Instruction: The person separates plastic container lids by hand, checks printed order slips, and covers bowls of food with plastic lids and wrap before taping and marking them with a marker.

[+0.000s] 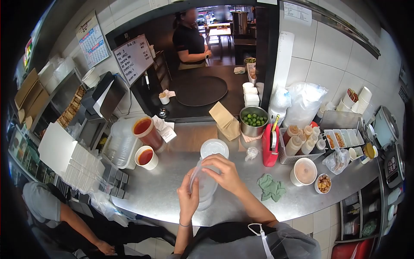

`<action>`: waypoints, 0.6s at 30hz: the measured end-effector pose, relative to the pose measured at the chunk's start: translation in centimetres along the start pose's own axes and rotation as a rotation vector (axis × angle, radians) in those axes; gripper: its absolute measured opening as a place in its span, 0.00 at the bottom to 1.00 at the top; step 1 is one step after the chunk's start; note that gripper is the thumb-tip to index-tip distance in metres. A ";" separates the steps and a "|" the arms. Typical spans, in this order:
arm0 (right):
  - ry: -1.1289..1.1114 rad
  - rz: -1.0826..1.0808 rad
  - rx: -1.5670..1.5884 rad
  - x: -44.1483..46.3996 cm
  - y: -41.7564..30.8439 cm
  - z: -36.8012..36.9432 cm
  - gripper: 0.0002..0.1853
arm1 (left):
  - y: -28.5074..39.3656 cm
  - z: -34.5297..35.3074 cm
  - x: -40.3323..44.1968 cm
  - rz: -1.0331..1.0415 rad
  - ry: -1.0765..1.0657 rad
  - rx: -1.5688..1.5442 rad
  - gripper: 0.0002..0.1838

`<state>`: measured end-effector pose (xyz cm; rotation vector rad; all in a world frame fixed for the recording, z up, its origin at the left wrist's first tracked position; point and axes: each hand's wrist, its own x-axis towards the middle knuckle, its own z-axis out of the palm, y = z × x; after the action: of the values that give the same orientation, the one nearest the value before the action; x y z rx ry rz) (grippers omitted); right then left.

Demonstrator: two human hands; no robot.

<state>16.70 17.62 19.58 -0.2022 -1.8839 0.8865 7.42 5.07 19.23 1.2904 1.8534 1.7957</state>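
Two hands [188, 197] [226, 172] hold a round, translucent plastic lid [206, 183].

White-tiled walls [332, 43]; steel counter [146, 192]; dark-framed serving hatch [268, 52]; pale floor tiles [321, 222]; brightly lit tables [220, 32] beyond.

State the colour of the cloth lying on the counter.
The cloth is green, in the head view.

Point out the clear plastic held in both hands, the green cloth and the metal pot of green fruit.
Clear plastic [205, 182]: head view, on its pale face.
Green cloth [271, 187]: head view, on the middle of its crumpled folds.
Metal pot [252, 131]: head view, on its near outer wall.
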 end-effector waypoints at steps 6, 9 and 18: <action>-0.240 0.093 0.098 0.0 0.4 -2.8 0.07 | -0.5 -1.1 -1.0 0.055 -0.144 0.105 0.13; -0.300 -0.059 -0.025 -0.4 0.9 -2.7 0.06 | -2.1 -0.4 -1.6 0.018 -0.146 -0.120 0.12; -0.410 -0.293 -0.202 -2.2 0.0 0.1 0.04 | -5.3 -1.4 -2.1 -0.394 -0.095 -0.536 0.05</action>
<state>17.71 16.51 17.99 0.1448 -2.3119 0.5638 5.49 3.45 13.89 0.7402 1.3215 1.7946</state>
